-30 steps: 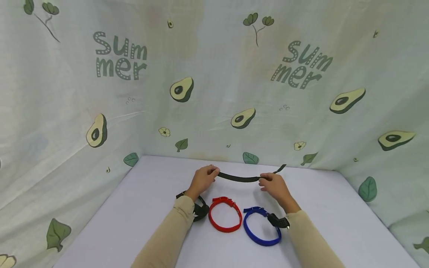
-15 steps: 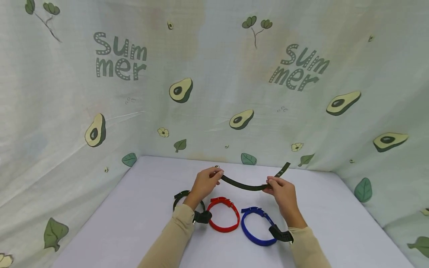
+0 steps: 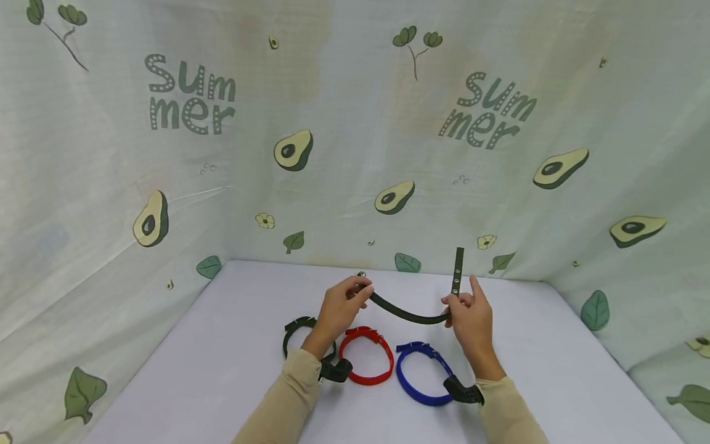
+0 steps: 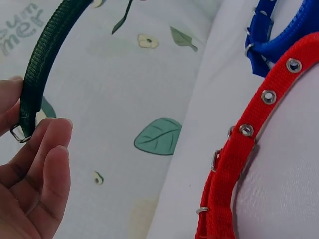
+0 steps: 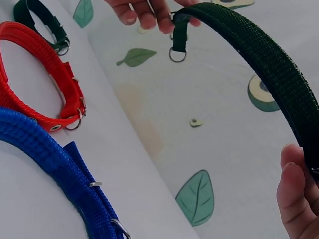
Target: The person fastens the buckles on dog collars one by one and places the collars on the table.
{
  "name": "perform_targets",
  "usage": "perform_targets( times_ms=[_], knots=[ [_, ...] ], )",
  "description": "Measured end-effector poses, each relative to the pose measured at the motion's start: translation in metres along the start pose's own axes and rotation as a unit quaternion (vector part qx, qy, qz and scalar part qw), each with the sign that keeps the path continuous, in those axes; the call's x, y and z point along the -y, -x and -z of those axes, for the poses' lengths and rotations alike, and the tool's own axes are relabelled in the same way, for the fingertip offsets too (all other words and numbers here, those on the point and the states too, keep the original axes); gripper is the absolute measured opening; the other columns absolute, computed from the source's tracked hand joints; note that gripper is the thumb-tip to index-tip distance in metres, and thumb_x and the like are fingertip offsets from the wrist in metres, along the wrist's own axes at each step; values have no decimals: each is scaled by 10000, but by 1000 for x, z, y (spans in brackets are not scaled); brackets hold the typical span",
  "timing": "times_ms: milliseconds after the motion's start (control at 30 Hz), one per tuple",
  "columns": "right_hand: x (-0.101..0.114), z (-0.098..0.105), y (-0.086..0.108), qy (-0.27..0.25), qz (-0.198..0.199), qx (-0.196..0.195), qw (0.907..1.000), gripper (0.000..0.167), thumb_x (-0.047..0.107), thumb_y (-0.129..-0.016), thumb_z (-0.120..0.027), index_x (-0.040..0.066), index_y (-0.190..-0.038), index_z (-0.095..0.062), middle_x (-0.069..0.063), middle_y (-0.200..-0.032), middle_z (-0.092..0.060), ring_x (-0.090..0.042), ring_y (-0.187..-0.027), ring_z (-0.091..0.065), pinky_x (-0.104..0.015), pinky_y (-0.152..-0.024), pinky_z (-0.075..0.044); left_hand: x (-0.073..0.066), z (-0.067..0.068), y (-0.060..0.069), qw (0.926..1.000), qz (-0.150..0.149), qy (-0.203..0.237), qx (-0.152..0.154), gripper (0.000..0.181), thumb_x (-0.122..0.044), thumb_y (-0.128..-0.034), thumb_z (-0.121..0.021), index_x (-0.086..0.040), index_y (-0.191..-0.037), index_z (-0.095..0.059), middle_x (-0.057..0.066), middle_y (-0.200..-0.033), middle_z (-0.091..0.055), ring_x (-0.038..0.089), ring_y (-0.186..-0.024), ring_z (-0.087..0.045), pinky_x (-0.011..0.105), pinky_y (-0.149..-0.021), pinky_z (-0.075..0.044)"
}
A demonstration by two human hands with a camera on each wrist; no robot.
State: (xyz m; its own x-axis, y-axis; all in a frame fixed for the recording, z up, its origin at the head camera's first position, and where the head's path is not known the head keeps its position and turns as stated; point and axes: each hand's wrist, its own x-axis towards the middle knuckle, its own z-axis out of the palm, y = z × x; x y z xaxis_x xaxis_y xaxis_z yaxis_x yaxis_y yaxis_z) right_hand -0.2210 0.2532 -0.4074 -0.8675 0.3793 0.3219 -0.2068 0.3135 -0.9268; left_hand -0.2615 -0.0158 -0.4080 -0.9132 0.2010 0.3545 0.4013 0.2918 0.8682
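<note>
A dark green pet collar [image 3: 413, 317], unbuckled, sags in a curve between both hands above the table. My left hand [image 3: 344, 303] pinches its buckle end; in the left wrist view a metal buckle [image 4: 20, 134] shows by the fingers. A D-ring [image 5: 177, 56] hangs from that end in the right wrist view. My right hand [image 3: 470, 317] pinches the collar nearer the other end, index finger raised, and the eyeleted tail [image 3: 457, 271] stands upright above it. Below lie a red collar [image 3: 366, 380] and a blue collar [image 3: 424, 399], both fastened into loops.
Another dark green collar [image 3: 285, 342], also looped, lies left of the red one, partly behind my left forearm. A black wrist device [image 3: 335, 370] sits on the left wrist, another [image 3: 463, 390] on the right. The white table [image 3: 222, 345] meets a printed cloth [image 3: 333, 92] behind.
The right hand has shifted right and slightly lower, and its index finger has lifted. The collar's tail has swung from slanting to upright, and the strap sags deeper. The left hand has barely moved.
</note>
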Motion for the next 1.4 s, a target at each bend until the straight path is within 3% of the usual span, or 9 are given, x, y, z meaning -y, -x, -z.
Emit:
perform_targets(
  times_ms=[100,200,367,500,667,800,933,1167,1400],
  knots=[
    [3,-2,2,-290,-14,79,9995,602,46,-958,-573,42,-1529,-381,-180,-916,-718,-146,-551,-626,-262,-508,-526,-3,3,4,9999,-4,157,25,363,-392,-967,-673,-236,-1294,-647,19,-931,-664,130,-778,-678,337,-693,-548],
    [7,-4,5,-493,-27,189,9986,528,18,-963,-548,22,-1482,-453,-198,-932,-714,-144,-581,-644,-251,-543,-535,-4,6,7,9986,168,488,135,495,-346,-949,-708,-273,-1413,-552,39,-934,-641,159,-776,-688,330,-688,-560],
    [15,-5,5,-849,-238,185,9959,462,-33,-960,-476,24,-1419,-487,-195,-943,-710,-158,-601,-655,-258,-553,-551,-5,8,6,9912,561,1121,426,742,-288,-919,-748,-233,-1545,-353,100,-922,-624,210,-826,-697,340,-694,-561],
    [21,-4,4,-1280,-508,231,9902,449,-67,-937,-442,13,-1374,-505,-144,-904,-705,-139,-632,-648,-247,-549,-549,-8,7,4,9882,771,1148,656,804,-267,-922,-741,-163,-1575,-284,85,-880,-639,220,-830,-692,333,-711,-559],
    [26,-2,4,-1693,-749,370,9820,371,-42,-962,-449,5,-1314,-558,-68,-866,-669,-134,-655,-615,-238,-569,-545,-13,6,4,9859,881,1110,890,699,-260,-944,-711,-113,-1534,-369,73,-842,-653,224,-785,-677,327,-735,-550],
    [28,-3,5,-1954,-875,436,9758,283,13,-1001,-497,10,-1269,-586,-60,-853,-649,-128,-638,-587,-222,-552,-523,-16,3,6,9823,867,1371,935,571,-258,-967,-683,-104,-1467,-454,82,-939,-692,218,-793,-682,352,-761,-570],
    [30,-5,7,-2157,-731,406,9729,230,103,-1009,-598,-22,-1203,-604,-62,-822,-634,-112,-577,-534,-201,-489,-460,-18,-1,8,9823,709,1587,697,497,-307,-976,-672,-73,-1389,-523,127,-1019,-723,207,-776,-673,419,-780,-577],
    [35,-7,10,-2118,-616,512,9740,229,174,-981,-672,-21,-1084,-611,-66,-800,-639,-113,-544,-516,-205,-466,-427,-56,6,18,9848,524,1623,328,280,-151,-978,-666,-16,-1205,-575,147,-954,-736,215,-817,-650,296,-690,-536],
    [38,-3,13,-1809,-539,742,9792,129,123,-1016,-587,-6,-1027,-589,-66,-844,-711,-118,-566,-546,-211,-487,-453,-57,3,19,9827,443,1775,271,204,-113,-976,-662,-2,-1111,-557,193,-989,-716,291,-816,-672,281,-685,-531]
  ],
)
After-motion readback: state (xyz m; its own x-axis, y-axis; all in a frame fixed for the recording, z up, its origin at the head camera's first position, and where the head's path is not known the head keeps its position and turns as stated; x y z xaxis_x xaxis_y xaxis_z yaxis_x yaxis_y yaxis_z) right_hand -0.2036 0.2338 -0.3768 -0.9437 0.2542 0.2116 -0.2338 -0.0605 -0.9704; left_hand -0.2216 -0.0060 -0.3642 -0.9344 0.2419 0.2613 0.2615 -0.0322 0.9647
